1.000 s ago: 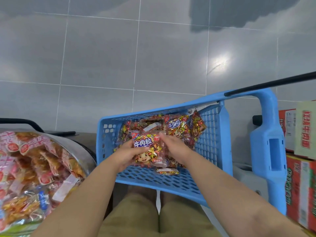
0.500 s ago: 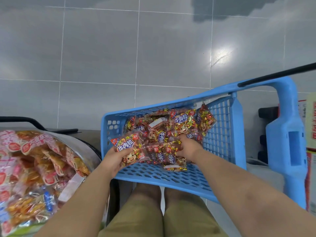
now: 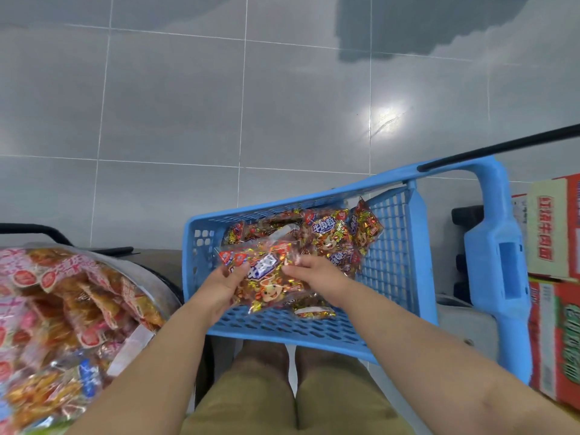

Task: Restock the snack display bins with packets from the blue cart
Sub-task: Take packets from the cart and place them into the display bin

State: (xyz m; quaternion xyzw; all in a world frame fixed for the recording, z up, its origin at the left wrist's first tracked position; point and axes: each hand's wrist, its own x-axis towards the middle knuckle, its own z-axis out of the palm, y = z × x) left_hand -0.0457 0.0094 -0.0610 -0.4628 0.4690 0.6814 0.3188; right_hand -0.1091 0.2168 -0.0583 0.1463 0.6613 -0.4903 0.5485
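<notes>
The blue cart basket (image 3: pixel 389 277) stands in front of me with several clear snack packets (image 3: pixel 329 233) of gold and red sweets piled inside. My left hand (image 3: pixel 222 285) and my right hand (image 3: pixel 314 271) both grip a small stack of these packets (image 3: pixel 266 277), held just above the basket's near side. The left hand holds the stack's left edge and the right hand pinches its right side. At the left, a round display bin (image 3: pixel 150 271) is heaped with pink and orange snack packets (image 3: pixel 56 309).
Red and green cardboard boxes (image 3: pixel 558 277) are stacked at the right behind the cart's blue handle post (image 3: pixel 502 265). A black handle bar (image 3: pixel 502 147) juts right. Grey tiled floor lies beyond. My knees (image 3: pixel 282 387) sit under the basket's near edge.
My right hand has come off the pile and joined my left hand on the packets. The held stack now sits in front of me above the basket's near side.
</notes>
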